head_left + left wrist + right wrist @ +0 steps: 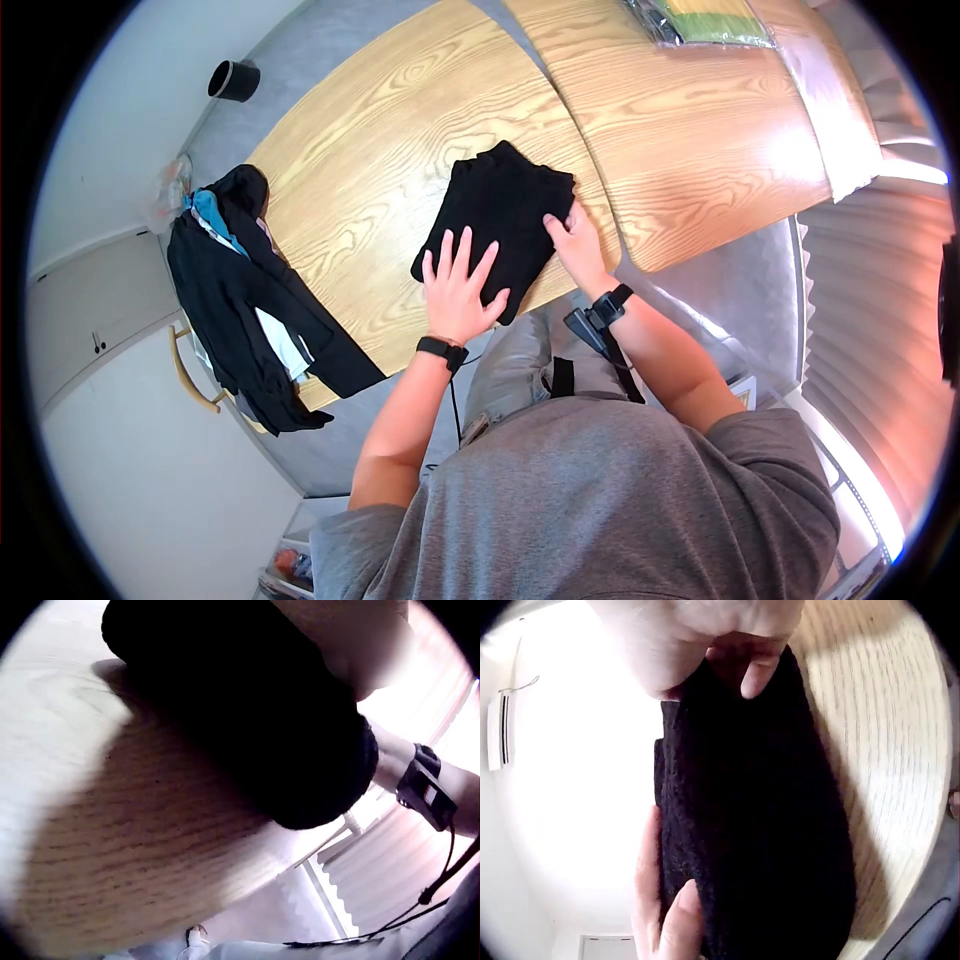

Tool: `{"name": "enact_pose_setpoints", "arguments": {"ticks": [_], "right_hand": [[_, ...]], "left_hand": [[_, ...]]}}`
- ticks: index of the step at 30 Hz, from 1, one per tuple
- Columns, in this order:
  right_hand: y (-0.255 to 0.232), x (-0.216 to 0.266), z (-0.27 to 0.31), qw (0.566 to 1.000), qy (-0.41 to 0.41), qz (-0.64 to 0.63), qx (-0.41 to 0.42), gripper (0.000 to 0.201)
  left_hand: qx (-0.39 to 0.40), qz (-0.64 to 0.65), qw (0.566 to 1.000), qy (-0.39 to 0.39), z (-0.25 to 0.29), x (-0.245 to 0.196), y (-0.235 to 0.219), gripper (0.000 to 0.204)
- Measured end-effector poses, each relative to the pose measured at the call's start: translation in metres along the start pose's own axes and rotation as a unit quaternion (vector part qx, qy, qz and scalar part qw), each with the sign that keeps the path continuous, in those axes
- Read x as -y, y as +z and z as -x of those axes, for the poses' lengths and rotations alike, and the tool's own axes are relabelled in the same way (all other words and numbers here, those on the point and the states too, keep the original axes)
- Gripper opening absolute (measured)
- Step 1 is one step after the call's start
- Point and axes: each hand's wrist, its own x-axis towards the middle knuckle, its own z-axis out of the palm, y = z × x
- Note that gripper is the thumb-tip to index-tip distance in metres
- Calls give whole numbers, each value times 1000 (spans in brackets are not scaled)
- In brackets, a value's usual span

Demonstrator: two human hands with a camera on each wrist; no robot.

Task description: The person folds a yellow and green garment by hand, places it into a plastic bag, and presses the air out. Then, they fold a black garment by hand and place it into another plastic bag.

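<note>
Mid-frame on the worktop (350,200), my left hand (462,292) lies spread on the cloth (500,205); my right hand (582,248) pinches its edge, fingers partly hidden. Upper right, 1 bag (715,28) is cut off.

Wood-grain table (370,130): folded black garment (490,205). Second table (690,130): plastic-wrapped packet (715,24).

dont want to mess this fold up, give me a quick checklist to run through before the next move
1. Left grip lying on the folded black garment, fingers spread: ok.
2. Right grip on the garment's right edge, thumb on top: ok.
3. Garment well back from the near edge of the table: not ok, its lowest corner lies about at that edge.
4. Dark clothes at the left apart from the garment: ok.
5. Inner layers smooth: cannot tell, they are hidden.
</note>
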Motion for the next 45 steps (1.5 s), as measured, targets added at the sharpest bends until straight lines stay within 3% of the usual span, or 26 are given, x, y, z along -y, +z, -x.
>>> {"name": "enact_pose_setpoints", "arguments": {"ticks": [4, 5, 7, 8, 10, 11, 12, 14, 19, 27, 30, 32, 34, 36, 40, 42, 43, 45], "right_hand": [[-3, 24, -6, 979, 135, 148, 22, 28], [0, 31, -5, 980, 132, 149, 24, 28], [10, 50, 4, 936, -45, 328, -121, 33], [16, 69, 4, 936, -50, 329, -117, 33], [29, 99, 4, 867, -280, 412, 17, 40], [36, 98, -1, 797, -346, 486, 95, 42], [41, 94, -5, 761, -376, 510, 138, 43], [49, 74, -14, 733, -378, 545, 148, 44], [53, 55, -19, 725, -339, 577, 165, 47], [39, 77, -6, 716, -351, 577, 176, 50], [4, 63, 4, 713, -351, 555, 247, 51], [-14, 73, -5, 738, -344, 504, 289, 50], [-47, 88, -15, 816, -297, 420, 263, 41], [-105, 117, -30, 815, -250, 460, 248, 28], [-248, 133, -71, 818, -169, 538, 114, 23], [-317, 137, -92, 843, -70, 533, -21, 22], [-347, 141, -100, 840, -72, 537, -32, 22], [-400, 147, -117, 835, -46, 523, -165, 24]], "left_hand": [[10, -21, 999, -31, -6, 1, 6, 71], [5, -21, 999, -33, -7, 1, 5, 71], [21, -23, 999, -36, -7, 0, 4, 71], [16, -24, 999, -40, -8, 0, 4, 71], [9, -19, 999, -39, -7, 0, 4, 73], [12, -22, 999, -37, -7, 0, 3, 74], [9, -22, 999, -40, -6, 0, 3, 74], [38, -19, 997, -57, -7, -1, -1, 76], [69, -35, 995, -64, -3, 3, 5, 93], [78, -52, 993, -74, -2, 4, 11, 92], [81, -62, 992, -73, -3, 1, 10, 90], [101, -67, 989, -86, -4, -2, 7, 89], [74, -72, 992, -69, -3, -1, 11, 89], [87, -83, 990, -69, -6, -4, 9, 88], [127, -100, 983, -90, -10, -12, 6, 90], [143, -114, 978, -103, -11, -14, 8, 92], [151, -127, 974, -108, -13, -15, 9, 93], [171, -151, 966, -120, -14, -16, 11, 96]]}}
